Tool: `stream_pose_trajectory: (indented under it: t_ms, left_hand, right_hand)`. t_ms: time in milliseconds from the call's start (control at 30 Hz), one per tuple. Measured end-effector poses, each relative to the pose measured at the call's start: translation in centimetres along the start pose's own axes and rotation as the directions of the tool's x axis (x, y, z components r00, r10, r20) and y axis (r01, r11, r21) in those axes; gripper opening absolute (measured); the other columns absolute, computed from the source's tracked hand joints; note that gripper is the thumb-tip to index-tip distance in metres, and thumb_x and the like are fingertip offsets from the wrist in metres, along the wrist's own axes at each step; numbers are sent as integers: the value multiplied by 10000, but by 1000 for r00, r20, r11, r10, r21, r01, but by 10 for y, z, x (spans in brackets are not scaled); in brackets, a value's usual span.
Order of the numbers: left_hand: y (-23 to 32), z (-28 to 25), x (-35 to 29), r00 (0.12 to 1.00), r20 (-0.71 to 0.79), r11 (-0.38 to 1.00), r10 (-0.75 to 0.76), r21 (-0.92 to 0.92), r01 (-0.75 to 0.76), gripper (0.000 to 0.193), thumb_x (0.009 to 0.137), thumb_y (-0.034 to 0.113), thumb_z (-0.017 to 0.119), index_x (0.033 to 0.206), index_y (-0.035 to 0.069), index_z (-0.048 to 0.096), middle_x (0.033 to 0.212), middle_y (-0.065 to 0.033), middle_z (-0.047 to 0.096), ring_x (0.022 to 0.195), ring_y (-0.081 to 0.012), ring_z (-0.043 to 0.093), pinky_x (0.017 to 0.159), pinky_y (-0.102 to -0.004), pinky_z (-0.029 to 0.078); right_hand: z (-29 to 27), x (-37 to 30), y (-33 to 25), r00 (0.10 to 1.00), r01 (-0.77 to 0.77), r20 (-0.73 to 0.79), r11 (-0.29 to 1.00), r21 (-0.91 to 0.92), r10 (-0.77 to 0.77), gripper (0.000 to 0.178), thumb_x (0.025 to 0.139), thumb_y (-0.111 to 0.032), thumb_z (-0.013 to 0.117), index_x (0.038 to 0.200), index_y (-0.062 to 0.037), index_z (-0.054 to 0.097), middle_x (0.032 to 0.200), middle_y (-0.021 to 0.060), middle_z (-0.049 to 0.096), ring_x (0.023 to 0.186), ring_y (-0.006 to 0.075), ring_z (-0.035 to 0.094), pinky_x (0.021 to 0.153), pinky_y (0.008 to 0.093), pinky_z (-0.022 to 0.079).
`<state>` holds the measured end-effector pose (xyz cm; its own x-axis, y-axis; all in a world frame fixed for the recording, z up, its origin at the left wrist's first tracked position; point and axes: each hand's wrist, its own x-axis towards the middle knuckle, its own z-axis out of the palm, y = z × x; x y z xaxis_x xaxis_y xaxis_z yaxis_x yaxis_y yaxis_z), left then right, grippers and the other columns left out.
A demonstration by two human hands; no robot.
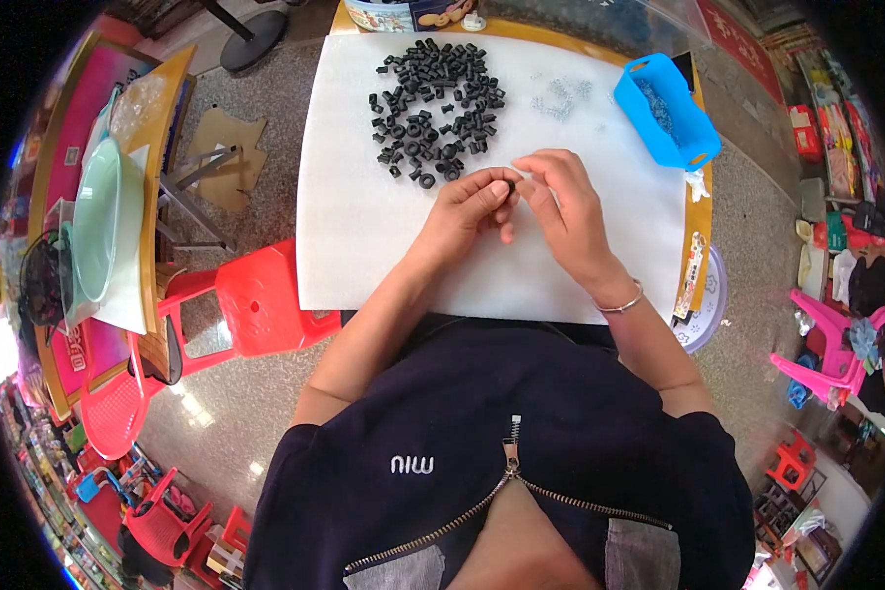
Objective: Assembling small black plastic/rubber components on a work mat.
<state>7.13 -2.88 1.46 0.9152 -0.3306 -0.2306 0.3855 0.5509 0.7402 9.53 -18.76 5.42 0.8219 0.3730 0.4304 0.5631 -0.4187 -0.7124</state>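
Observation:
Both of my hands meet above the white sheet on the table [364, 256]. My left hand [470, 205] pinches a small black part [510, 185] between thumb and forefinger; most of it is hidden. The fingers of my right hand [563, 202] close in on that same part from the right, and I cannot make out whether they hold a further tiny piece. Just beyond my left hand lies a loose pile of small black, ring-ended plastic parts [447, 74]. Farther right, small clear pieces [560, 96] are scattered on the sheet.
A blue plastic basket [693, 133] with small pieces in it stands at the far right corner. A patterned tin [413, 15] sits at the back edge. Left of the table is a red stool [258, 300]; a pale green basin [108, 221] rests on a side table.

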Motion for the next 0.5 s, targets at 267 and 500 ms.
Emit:
stream_pose_trajectory:
  t_ms: [267,500]
  left_hand:
    - [-8,0,-3,985,-143,960,98,273,-56,266,969,226,456,1021,-2,583,793,-13,568,647,-81,511,579,-217,417]
    - [-10,0,-4,971,-156,926,180,359,-114,263,965,217,452,1009,-4,589,829,-9,587,728,-63,505,600,-212,419]
  right_hand:
    - [58,2,-9,963,-233,-68,933,274,260,243,953,-209,458,964,3,575,926,160,559,844,302,566,774,349,457]
    - [64,2,-7,970,-154,-145,957,247,193,233,957,-189,451,926,12,564,915,165,556,835,314,561,758,358,456]
